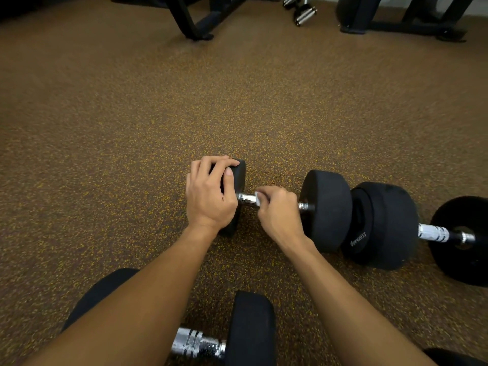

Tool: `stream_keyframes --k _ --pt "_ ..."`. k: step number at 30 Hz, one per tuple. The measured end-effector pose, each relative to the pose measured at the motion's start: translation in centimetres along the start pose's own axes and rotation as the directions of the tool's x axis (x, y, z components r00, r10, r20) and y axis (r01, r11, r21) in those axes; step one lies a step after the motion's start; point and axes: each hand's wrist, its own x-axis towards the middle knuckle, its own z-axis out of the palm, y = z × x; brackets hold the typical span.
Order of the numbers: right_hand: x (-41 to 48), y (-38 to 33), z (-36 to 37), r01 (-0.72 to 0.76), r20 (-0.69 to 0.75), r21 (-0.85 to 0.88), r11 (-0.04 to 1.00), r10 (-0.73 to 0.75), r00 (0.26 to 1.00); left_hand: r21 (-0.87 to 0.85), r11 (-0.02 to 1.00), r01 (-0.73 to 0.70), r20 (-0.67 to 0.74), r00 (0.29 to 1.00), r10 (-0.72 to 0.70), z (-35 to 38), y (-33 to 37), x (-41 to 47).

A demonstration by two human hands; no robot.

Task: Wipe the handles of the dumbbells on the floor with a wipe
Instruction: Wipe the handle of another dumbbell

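1. Chrome of the nearest dumbbell (250,331) shows between your forearms.
2. Your left hand (210,192) grips the left head of the middle dumbbell (326,207) on the speckled floor (105,154).
3. Your right hand (280,210) curls round its handle, pressing the white wipe (257,196) to it.
4. Just beside its right head lies 1 more dumbbell (383,223).
5. Black machine frames (190,19) stand farthest off.

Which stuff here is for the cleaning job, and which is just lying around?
For the job: wipe, held dumbbell, right dumbbell, near dumbbell, left hand, right hand.
Just lying about: chrome grips, black frame.
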Motion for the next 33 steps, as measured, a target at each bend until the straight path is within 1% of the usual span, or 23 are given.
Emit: stream_keyframes --k 2,5,7,10,12,15,17,19,22,24,28,33 --pt "-0.1 0.1 -0.2 0.023 0.013 -0.012 1.000 -0.023 1.000 -0.001 1.000 0.001 -0.003 1.000 -0.001 0.0 0.0 0.0" --pt "-0.7 0.9 -1.0 -0.007 -0.067 -0.065 0.998 0.003 0.998 0.001 1.000 0.002 -0.004 1.000 -0.002 0.0 0.0 0.0" --pt "-0.9 0.6 -0.8 -0.016 -0.082 -0.090 0.996 0.009 0.997 0.002 1.000 0.001 -0.006 1.000 -0.001 0.0 0.0 -0.1" --pt "-0.2 0.1 0.2 0.074 -0.024 -0.043 0.996 -0.075 0.997 -0.002 1.000 -0.003 -0.011 1.000 0.003 0.1 -0.1 0.0" --pt "-0.1 0.6 0.6 0.125 -0.016 -0.035 0.992 -0.126 0.992 0.001 1.000 -0.008 -0.012 1.000 0.008 0.1 0.0 0.0" --pt "-1.2 1.8 1.0 0.065 -0.139 -0.026 0.998 -0.068 0.988 0.003 1.000 -0.005 -0.012 1.000 0.005 0.1 -0.1 0.0" --pt "-1.9 2.1 1.4 0.074 -0.216 -0.032 0.997 -0.079 0.973 0.010 1.000 -0.002 -0.013 1.000 0.003 0.0 -0.1 0.0" --pt "-1.7 1.9 1.9 0.126 -0.228 0.013 0.992 -0.120 0.966 0.010 1.000 -0.008 -0.013 1.000 0.008 0.1 0.0 0.0" --pt "-1.1 1.9 2.7 0.193 -0.194 0.072 0.979 -0.176 0.965 0.004 1.000 -0.018 -0.025 1.000 0.019 0.1 0.0 0.0" --pt "-1.4 2.6 2.7 0.212 -0.243 0.087 0.973 -0.186 0.952 0.005 1.000 -0.017 -0.029 0.999 0.017 0.1 -0.1 0.1" --pt "-1.9 3.3 2.4 0.191 -0.345 0.103 0.976 -0.145 0.927 0.009 1.000 -0.017 -0.024 1.000 0.018 0.0 0.0 0.0" --pt "-1.6 2.6 3.5 0.254 -0.305 0.123 0.959 -0.207 0.930 0.007 1.000 -0.016 -0.023 1.000 0.016 0.0 0.1 0.1"
